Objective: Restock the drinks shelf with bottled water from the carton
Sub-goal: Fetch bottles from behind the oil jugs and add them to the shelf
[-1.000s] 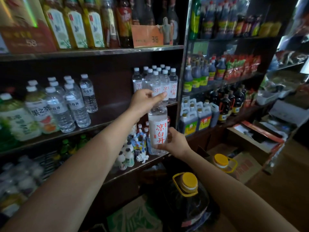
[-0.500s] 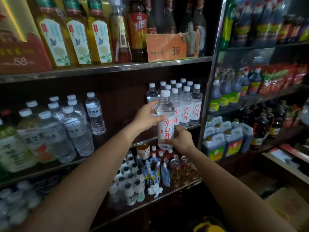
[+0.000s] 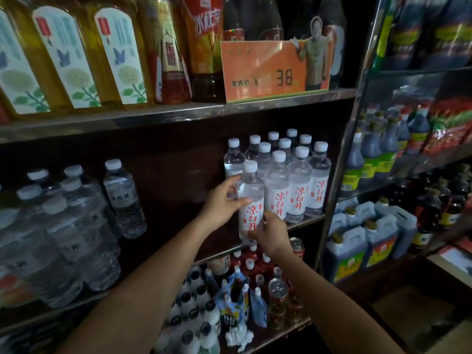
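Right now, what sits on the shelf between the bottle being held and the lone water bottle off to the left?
Nothing: in the head view that stretch of shelf is bare between the held bottle and the lone bottle, apart from the left hand.

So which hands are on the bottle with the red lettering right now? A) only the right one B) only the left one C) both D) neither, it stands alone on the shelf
C: the left hand grips the upper part of the water bottle and the right hand holds its lower part.

Dark shelf [image 3: 304,224] — upright water bottles [image 3: 296,185].
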Demonstrator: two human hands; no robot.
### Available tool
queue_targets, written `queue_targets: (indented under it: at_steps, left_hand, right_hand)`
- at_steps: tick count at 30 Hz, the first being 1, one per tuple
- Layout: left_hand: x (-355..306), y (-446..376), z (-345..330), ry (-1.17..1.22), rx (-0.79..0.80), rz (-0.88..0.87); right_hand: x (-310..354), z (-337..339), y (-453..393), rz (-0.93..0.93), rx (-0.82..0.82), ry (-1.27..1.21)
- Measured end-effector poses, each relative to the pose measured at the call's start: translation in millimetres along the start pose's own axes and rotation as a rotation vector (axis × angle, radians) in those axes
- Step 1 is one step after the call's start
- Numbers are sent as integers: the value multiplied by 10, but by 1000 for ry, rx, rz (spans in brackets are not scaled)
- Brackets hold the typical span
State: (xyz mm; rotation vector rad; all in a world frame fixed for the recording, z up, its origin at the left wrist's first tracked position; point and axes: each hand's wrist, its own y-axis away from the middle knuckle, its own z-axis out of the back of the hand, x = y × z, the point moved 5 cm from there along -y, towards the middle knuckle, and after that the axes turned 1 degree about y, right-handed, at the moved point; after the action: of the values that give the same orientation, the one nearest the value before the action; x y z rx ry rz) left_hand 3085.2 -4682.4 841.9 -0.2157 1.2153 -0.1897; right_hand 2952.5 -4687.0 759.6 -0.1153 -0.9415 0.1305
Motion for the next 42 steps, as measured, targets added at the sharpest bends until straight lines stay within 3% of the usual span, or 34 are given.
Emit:
queue_targets:
  at_steps: [4, 12, 20, 23, 26, 31, 36, 42]
  left_hand:
    - [94, -243, -21, 19, 16, 10]
    - [207, -516, 60, -103, -116, -69]
    - [268, -627, 123, -192, -150, -47]
    - [227, -629, 135, -418, -154, -32]
    - [185, -603, 158, -566, -35, 42]
    - [12, -275, 271, -603, -87, 31]
    - [-45, 295, 297, -601, -49, 73]
    - [-239, 1308, 139, -782, 86, -2]
  right_hand:
    - [-22, -30, -172, -59, -58, -2]
    - [73, -320, -472, 58, -105, 469]
    - [122, -428, -569, 5, -96, 376]
    - [130, -361, -523, -21, -71, 294]
    - [106, -247, -427, -40, -2, 245]
    - [51, -78, -175, -61, 181, 233]
    - [175, 258, 418, -10, 167, 223]
    - [295, 558, 1350, 14, 132, 285]
